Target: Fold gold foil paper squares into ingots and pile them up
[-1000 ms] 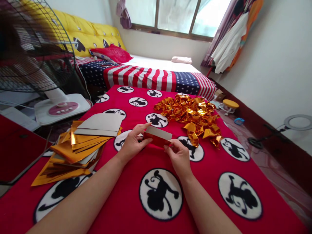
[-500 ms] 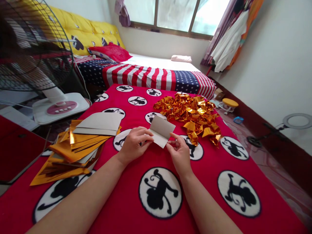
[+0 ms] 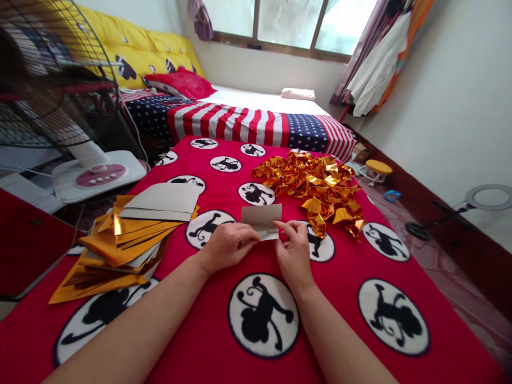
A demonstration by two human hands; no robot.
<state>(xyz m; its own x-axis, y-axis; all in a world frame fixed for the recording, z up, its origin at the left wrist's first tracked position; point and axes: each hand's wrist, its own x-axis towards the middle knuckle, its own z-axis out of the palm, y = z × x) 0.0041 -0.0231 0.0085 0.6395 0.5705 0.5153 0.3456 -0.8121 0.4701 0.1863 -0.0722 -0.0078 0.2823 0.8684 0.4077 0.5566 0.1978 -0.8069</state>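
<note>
From afar, I judged this mid-fold: the left hand [image 3: 231, 244] and right hand [image 3: 295, 249] pinched the grey paper sheet [image 3: 261, 215] between narrowed fingers, the next crease wanting aligned edges.

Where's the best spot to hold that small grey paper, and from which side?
Probably by both ends of its near flap, one hand from each side. The grey paper is bent by a crease, its far flap seems tilted up, and its near edge faces the person. Left hand and right hand touch around there.
</note>
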